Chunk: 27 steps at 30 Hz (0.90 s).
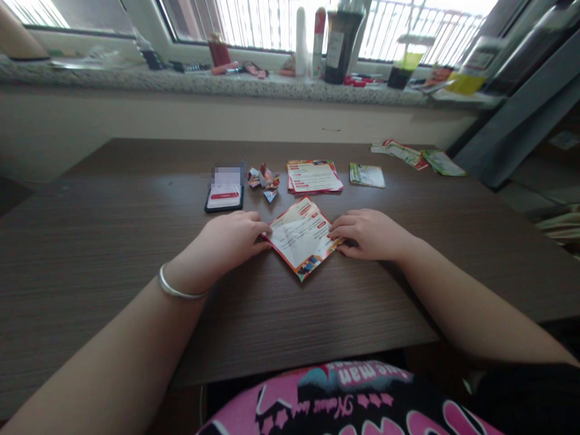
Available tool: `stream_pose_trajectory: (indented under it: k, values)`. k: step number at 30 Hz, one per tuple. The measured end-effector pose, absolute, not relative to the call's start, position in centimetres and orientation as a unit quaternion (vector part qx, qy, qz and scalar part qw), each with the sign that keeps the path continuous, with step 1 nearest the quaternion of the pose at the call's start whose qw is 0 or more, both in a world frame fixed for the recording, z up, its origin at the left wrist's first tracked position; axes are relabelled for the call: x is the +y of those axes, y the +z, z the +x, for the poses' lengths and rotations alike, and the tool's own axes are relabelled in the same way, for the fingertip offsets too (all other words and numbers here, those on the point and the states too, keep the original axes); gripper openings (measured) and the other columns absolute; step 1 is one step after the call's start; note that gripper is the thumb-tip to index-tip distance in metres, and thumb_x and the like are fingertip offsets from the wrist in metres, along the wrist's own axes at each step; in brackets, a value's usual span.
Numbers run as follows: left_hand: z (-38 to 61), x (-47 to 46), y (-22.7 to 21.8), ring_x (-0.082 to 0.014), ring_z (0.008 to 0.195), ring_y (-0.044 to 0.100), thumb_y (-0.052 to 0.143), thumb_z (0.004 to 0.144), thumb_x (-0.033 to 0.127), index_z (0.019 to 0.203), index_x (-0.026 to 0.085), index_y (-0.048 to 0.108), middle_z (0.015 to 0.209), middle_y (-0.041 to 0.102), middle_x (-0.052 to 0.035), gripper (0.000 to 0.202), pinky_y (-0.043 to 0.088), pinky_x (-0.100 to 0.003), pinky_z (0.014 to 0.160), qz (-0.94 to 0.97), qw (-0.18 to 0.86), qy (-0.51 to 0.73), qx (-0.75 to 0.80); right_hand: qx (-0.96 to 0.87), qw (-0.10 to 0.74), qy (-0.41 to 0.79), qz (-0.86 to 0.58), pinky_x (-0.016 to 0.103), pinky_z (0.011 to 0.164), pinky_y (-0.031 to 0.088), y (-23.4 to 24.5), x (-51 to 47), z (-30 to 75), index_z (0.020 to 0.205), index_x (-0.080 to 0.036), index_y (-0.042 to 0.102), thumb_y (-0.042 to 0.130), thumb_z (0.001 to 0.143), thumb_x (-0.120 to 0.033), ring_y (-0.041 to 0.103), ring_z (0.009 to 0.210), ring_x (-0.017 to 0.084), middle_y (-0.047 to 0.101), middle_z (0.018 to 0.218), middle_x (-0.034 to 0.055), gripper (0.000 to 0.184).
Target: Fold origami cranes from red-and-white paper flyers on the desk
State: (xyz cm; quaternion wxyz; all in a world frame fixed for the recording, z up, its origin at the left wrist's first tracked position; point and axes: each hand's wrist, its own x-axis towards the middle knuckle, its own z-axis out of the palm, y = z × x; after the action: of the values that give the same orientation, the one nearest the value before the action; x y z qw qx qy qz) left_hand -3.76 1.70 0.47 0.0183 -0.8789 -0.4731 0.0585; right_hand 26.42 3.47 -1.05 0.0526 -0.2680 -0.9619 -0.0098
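A square printed leaflet (302, 238), red-edged with a white middle and creases, lies turned like a diamond on the dark wooden table (113, 241). My left hand (231, 238), with a silver bangle on its wrist, pinches the paper's left corner with curled fingers. My right hand (369, 234) presses its fingertips on the right corner, fingers bent and close together. Just beyond the paper lie small folded paper figures (265, 180) made from the same kind of leaflet.
A phone (225, 194) lies left of the figures. A stack of red leaflets (313, 176), a green leaflet (367, 175) and more papers (408, 154) sit further back. Bottles and clutter line the stone windowsill (181, 81). A grey panel (521, 127) leans at right.
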Motion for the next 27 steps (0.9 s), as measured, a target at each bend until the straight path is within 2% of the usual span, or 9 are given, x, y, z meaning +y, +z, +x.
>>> stream_pose_trajectory:
  k: [6, 14, 27]
  values:
    - [-4.0, 2.1, 0.0, -0.0212, 0.087, 0.064, 0.051, 0.092, 0.042, 0.109, 0.024, 0.071, 0.098, 0.067, -0.0075, 0.032, 0.048, -0.031, 0.077, -0.882, 0.025, 0.053, -0.468, -0.962, 0.041, -0.056, -0.266, 0.034, 0.085, 0.047, -1.3, 3.4, 26.2, 0.103, -0.018, 0.072, 0.051, 0.089, -0.024, 0.064, 0.096, 0.021, 0.072, 0.104, 0.0088, 0.026]
    - [-3.8, 2.0, -0.2, -0.0199, 0.085, 0.063, 0.046, 0.094, 0.039, 0.106, 0.025, 0.073, 0.094, 0.066, -0.0073, 0.032, 0.047, -0.030, 0.075, -0.887, 0.030, 0.045, -0.458, -0.953, 0.060, -0.073, -0.288, 0.033, 0.079, 0.047, -1.6, 3.7, 26.3, 0.100, -0.021, 0.074, 0.051, 0.089, -0.021, 0.066, 0.091, 0.020, 0.073, 0.102, 0.0078, 0.025]
    - [-3.3, 1.5, 0.1, -0.0212, 0.086, 0.062, 0.051, 0.090, 0.038, 0.101, 0.027, 0.074, 0.092, 0.066, -0.0063, 0.028, 0.048, -0.031, 0.073, -0.878, 0.036, 0.041, -0.476, -0.944, 0.092, 0.004, -0.317, 0.032, 0.086, 0.051, -1.9, 4.6, 27.3, 0.099, -0.027, 0.075, 0.054, 0.087, -0.022, 0.067, 0.096, 0.018, 0.074, 0.106, -0.0002, 0.025]
